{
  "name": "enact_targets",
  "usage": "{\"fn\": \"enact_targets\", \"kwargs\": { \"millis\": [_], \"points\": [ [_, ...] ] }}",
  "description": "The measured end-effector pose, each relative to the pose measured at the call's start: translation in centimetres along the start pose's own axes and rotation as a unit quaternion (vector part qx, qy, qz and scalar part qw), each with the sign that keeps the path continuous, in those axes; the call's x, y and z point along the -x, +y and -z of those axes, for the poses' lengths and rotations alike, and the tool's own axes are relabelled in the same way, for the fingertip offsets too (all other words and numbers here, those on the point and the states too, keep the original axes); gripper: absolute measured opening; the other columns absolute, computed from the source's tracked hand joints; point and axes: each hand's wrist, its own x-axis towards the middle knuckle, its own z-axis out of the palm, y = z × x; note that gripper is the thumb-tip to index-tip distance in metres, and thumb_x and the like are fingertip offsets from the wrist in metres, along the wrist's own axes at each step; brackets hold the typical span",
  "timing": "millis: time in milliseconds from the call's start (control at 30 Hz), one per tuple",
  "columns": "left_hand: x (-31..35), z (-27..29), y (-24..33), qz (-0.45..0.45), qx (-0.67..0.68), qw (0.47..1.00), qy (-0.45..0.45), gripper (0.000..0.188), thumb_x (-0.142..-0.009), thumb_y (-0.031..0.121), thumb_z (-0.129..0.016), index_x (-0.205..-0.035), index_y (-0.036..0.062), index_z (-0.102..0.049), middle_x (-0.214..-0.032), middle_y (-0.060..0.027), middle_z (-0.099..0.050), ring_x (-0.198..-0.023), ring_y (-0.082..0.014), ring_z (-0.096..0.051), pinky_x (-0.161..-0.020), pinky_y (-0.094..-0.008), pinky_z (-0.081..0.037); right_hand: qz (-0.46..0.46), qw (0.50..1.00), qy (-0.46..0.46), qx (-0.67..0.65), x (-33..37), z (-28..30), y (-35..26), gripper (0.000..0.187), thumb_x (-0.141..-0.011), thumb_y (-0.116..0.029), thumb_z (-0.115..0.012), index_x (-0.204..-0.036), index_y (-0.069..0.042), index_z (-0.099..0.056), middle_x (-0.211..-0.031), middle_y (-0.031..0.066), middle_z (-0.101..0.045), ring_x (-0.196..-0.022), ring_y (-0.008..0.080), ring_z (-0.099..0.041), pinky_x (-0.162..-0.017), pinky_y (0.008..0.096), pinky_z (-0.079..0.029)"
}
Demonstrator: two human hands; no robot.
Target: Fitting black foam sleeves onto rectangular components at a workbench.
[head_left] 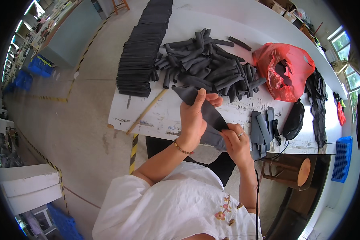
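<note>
My left hand (193,120) is closed on a dark grey strip of cloth-like material (212,116), thumb on top of it. One pointed end of the strip sticks out past the thumb toward the table. My right hand (237,141) pinches the strip's edge lower down, and a lighter grey part hangs below between the hands. Just beyond the hands lies a loose heap of dark folded or rolled strips (212,66). Left of the heap, many similar strips overlap in a long neat row (140,60). A thin wooden stick (147,111) rests at the front left of the white table (160,122).
A red plastic bag (284,74) with dark material stands right of the heap. Flat grey pieces (261,130), a black pouch (294,120) and a long black crumpled bundle (317,108) lie nearby. A wooden stool (303,172) and a blue basket (342,160) are at right.
</note>
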Motion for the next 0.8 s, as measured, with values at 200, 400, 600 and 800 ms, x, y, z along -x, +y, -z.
{"fn": "enact_targets", "kwargs": {
  "millis": [200,400,600,800],
  "points": [
    [-0.1,-0.8,0.8,0.023,0.018,0.998,0.055,0.024,-0.089,0.021,-0.068,-0.093,-0.0017,-0.06,-0.084,-0.0132,-0.067,-0.075,-0.0253,-0.068,-0.073,-0.0399,-0.058,0.014,1.0,-0.016,0.014,0.4,0.1,0.3,0.025,-0.07,0.005,-0.074,-0.089,0.0,-0.058,-0.094,0.0127,-0.059,-0.075,0.0298,-0.06,-0.059,0.0372,-0.05],
    [-0.3,-0.4,0.1,0.046,0.012,0.994,0.102,0.027,-0.086,0.023,-0.073,-0.089,0.0003,-0.058,-0.077,-0.0091,-0.063,-0.067,-0.0235,-0.065,-0.067,-0.0396,-0.058,0.029,0.999,0.008,0.018,0.6,-1.0,1.1,0.024,-0.069,0.006,-0.074,-0.087,0.0,-0.059,-0.094,0.0125,-0.059,-0.074,0.0291,-0.061,-0.058,0.0371,-0.05],
    [0.0,-0.3,-0.9,0.05,0.032,0.99,0.126,0.028,-0.085,0.024,-0.074,-0.09,0.0004,-0.059,-0.072,-0.0076,-0.06,-0.063,-0.0224,-0.063,-0.065,-0.0378,-0.057,0.044,0.999,0.006,0.022,0.1,-1.6,1.4,0.025,-0.07,0.006,-0.073,-0.09,0.0,-0.059,-0.094,0.0124,-0.059,-0.073,0.029,-0.06,-0.058,0.0371,-0.05],
    [0.0,0.5,-1.5,0.049,0.039,0.989,0.131,0.028,-0.086,0.023,-0.073,-0.092,-0.0012,-0.059,-0.074,-0.0086,-0.061,-0.065,-0.0225,-0.063,-0.066,-0.0375,-0.057,0.02,1.0,0.002,-0.001,-0.2,-2.1,1.2,0.022,-0.072,0.008,-0.071,-0.087,-0.001,-0.058,-0.091,0.0116,-0.059,-0.075,0.0309,-0.06,-0.062,0.0376,-0.049]
  ]
}}
